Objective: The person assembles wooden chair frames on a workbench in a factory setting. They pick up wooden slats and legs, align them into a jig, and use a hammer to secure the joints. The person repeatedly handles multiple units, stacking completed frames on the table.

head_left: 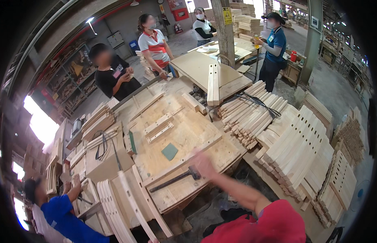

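My right hand [203, 164], smeared by motion, reaches over the near edge of the wooden workbench [184, 125]. Its fingers are too blurred to tell open from closed. Just beside it lies a hammer [174, 181] with a dark handle pointing left; whether the hand touches its head I cannot tell. A long wooden strip [182, 161] runs along the bench behind the hammer. Farther back are a green square pad [169, 152] and short wooden pieces with holes [159, 126]. My left hand is not clearly visible. Curved wooden slats [133, 200] stand at the lower left.
Stacked drilled boards [300, 150] and a bundle of wooden bars [251, 113] fill the right side. Two drilled bars [213, 85] lie on a raised panel. A co-worker in blue [67, 216] works at lower left; several people stand beyond the bench near a post [224, 32].
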The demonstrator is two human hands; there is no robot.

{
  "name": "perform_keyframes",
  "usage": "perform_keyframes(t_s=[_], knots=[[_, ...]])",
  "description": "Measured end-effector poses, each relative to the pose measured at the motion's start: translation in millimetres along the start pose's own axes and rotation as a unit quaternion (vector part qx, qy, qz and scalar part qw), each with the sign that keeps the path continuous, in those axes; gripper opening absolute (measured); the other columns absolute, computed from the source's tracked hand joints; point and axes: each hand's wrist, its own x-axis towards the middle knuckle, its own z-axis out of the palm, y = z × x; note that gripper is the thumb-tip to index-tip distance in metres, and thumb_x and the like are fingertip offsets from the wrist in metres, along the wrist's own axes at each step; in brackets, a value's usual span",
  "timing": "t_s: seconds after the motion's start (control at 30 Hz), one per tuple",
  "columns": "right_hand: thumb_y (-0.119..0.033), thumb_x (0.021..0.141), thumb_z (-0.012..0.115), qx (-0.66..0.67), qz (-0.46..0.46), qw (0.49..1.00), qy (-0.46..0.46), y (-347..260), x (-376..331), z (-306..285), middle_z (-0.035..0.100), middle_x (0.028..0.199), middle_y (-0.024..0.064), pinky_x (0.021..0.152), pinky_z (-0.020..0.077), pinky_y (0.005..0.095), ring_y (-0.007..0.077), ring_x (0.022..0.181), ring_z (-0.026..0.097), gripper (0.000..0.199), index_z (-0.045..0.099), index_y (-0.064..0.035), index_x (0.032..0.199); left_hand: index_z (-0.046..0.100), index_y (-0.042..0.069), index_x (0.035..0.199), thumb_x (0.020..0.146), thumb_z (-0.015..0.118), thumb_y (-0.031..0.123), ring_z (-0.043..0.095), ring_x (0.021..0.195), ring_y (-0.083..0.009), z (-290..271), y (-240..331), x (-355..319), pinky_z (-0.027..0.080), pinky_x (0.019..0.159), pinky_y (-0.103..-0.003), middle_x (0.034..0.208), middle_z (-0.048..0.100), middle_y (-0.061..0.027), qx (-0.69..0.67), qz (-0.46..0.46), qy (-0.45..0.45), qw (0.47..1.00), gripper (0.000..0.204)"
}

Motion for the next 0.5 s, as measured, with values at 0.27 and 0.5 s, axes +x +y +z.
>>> perform_keyframes(t_s=[0.27, 0.5], knots=[[-0.051, 0.089, 0.066, -0.216, 0.285, 0.929, 0.091, 87, 303, -133, 0.062, 0.130, 0.0274, 0.104, 0.0451, 0.0504, 0.0435, 0.124, 0.057, 0.077, 0.052, 0.0066, 0.139, 0.051, -0.006, 0.144, 0.089, 0.077, 0.027, 0.057, 0.123, -0.0318, 149, 93, -23, 0.047, 0.104, -0.040, 0.140, 0.058, -0.0235, 0.061, 0.182, 0.087, 0.978, 0.069], [-0.027, 0.081, 0.080, 0.265, 0.369, 0.890, 0.029, 106, 329, -155, 0.071, 0.097, 0.0110, 0.079, 0.0577, 0.0370, 0.0224, 0.088, 0.069, 0.039, 0.069, -0.0008, 0.108, 0.055, -0.006, 0.129, 0.086, 0.072, 0.017, 0.059, 0.108, -0.0271, 186, 138, 61, 0.049, 0.093, -0.039, 0.118, 0.062, -0.0183, 0.079, 0.340, 0.077, 0.934, 0.051]])
